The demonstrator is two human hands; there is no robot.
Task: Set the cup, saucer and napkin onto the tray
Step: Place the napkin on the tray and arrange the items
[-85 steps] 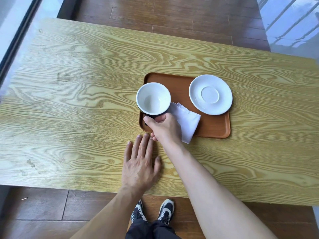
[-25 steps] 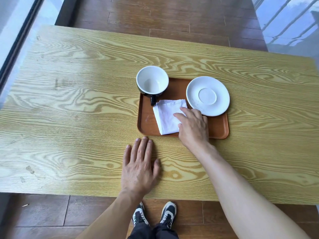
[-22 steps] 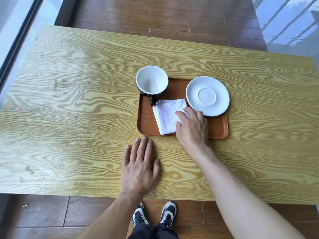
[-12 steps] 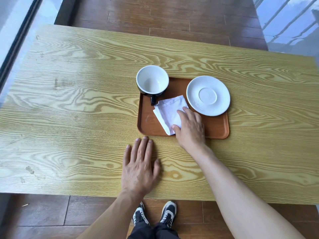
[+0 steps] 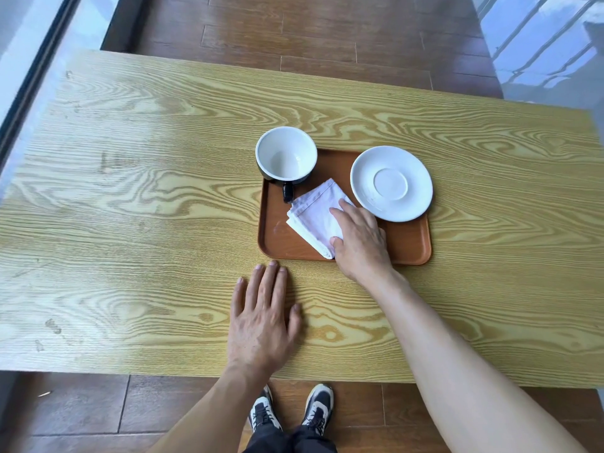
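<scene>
My right hand [image 5: 361,243] hides the napkin's [image 5: 313,217] near corner, fingers spread flat on it; grasp unclear.

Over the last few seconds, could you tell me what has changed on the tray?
The right hand let go of the cup, now at the tray's far-left corner, and moved to the napkin, turning it onto a diagonal, fully on the tray. The saucer and the left hand, flat on the table, stayed put.
</scene>
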